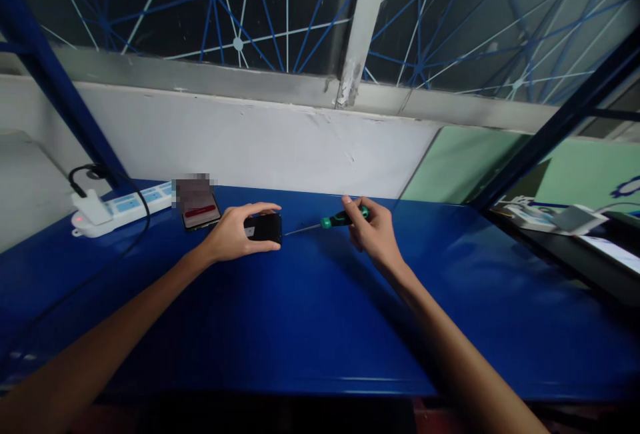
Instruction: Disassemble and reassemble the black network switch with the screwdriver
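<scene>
My left hand grips a small black rectangular device that rests on the blue table, thumb on its near side and fingers over the far edge. My right hand is closed round a screwdriver with a green and black handle. Its thin metal shaft points left, with the tip close to the right edge of the black device. Whether the tip touches the device is unclear.
A phone with a red band on its screen lies just behind my left hand. A white power strip with a plugged-in adapter and black cable sits at the far left. Pale devices lie on a neighbouring bench at the right. A white wall stands behind.
</scene>
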Action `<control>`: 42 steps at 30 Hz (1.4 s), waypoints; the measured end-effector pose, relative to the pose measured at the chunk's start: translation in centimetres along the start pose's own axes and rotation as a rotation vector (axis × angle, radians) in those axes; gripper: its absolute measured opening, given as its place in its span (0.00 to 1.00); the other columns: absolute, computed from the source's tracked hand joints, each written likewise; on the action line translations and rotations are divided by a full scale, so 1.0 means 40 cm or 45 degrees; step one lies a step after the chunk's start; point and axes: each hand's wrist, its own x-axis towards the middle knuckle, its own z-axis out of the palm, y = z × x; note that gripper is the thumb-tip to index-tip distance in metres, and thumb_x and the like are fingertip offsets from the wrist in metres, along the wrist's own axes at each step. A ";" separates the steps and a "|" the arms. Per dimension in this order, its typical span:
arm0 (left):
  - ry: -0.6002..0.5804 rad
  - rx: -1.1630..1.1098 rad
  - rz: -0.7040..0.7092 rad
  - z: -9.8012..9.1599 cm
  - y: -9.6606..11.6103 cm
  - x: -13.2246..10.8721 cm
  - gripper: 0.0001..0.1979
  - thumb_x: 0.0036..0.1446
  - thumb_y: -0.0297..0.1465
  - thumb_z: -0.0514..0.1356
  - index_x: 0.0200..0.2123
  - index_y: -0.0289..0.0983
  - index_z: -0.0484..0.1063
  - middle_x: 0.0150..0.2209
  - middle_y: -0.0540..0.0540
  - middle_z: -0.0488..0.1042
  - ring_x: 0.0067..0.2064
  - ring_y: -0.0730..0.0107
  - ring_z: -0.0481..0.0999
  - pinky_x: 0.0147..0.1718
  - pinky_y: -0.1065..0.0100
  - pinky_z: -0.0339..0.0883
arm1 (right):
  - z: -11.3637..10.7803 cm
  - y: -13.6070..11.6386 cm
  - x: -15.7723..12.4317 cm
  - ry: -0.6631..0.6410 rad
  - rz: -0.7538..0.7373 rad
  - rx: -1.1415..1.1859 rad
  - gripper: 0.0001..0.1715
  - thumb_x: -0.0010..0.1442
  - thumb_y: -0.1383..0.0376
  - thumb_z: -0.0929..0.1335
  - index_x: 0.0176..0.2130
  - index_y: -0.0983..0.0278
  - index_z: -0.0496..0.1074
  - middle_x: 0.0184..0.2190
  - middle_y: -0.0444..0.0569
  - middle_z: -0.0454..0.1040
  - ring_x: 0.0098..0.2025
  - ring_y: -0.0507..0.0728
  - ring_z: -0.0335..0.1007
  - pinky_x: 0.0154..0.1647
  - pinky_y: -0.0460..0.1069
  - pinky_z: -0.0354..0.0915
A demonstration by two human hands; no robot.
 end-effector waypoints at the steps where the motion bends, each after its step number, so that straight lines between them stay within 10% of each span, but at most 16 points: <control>1: -0.016 0.019 0.012 0.005 -0.001 -0.002 0.32 0.46 0.45 0.69 0.54 0.40 0.71 0.52 0.41 0.75 0.52 0.53 0.75 0.52 0.54 0.68 | -0.001 0.009 0.003 -0.013 0.039 -0.027 0.25 0.61 0.46 0.66 0.24 0.61 0.60 0.12 0.37 0.56 0.13 0.47 0.53 0.15 0.46 0.50; 9: -0.146 0.200 0.034 0.038 -0.021 -0.012 0.33 0.47 0.48 0.67 0.56 0.45 0.69 0.53 0.42 0.75 0.52 0.51 0.74 0.50 0.52 0.68 | 0.004 0.050 0.014 -0.227 0.486 0.408 0.14 0.51 0.60 0.68 0.37 0.59 0.61 0.23 0.38 0.68 0.17 0.52 0.66 0.17 0.48 0.61; 22: -0.173 0.306 0.086 0.042 -0.005 -0.010 0.31 0.50 0.47 0.65 0.55 0.43 0.70 0.52 0.42 0.75 0.51 0.51 0.74 0.47 0.52 0.69 | -0.029 0.067 0.027 -0.438 0.438 -0.214 0.31 0.56 0.44 0.68 0.18 0.61 0.57 0.09 0.39 0.58 0.12 0.47 0.53 0.15 0.46 0.50; 30: -0.190 0.338 0.055 0.040 -0.004 -0.010 0.32 0.49 0.46 0.66 0.56 0.42 0.70 0.53 0.42 0.75 0.52 0.51 0.74 0.48 0.52 0.68 | -0.082 0.033 0.031 -0.839 0.404 0.017 0.21 0.54 0.53 0.73 0.39 0.59 0.63 0.16 0.34 0.60 0.14 0.47 0.51 0.15 0.45 0.52; 35: -0.174 0.347 0.069 0.042 -0.008 -0.009 0.32 0.48 0.47 0.66 0.55 0.42 0.70 0.52 0.42 0.76 0.51 0.51 0.74 0.46 0.53 0.69 | -0.080 0.057 0.038 -0.814 0.384 -0.092 0.20 0.55 0.50 0.72 0.33 0.62 0.65 0.22 0.42 0.68 0.18 0.49 0.60 0.18 0.47 0.54; 42: -0.190 0.344 0.091 0.043 -0.011 -0.009 0.32 0.49 0.47 0.65 0.56 0.40 0.70 0.52 0.41 0.75 0.51 0.51 0.74 0.45 0.53 0.69 | -0.065 0.062 0.034 -0.732 0.259 -0.269 0.30 0.61 0.43 0.64 0.22 0.62 0.58 0.18 0.38 0.52 0.20 0.47 0.43 0.20 0.48 0.41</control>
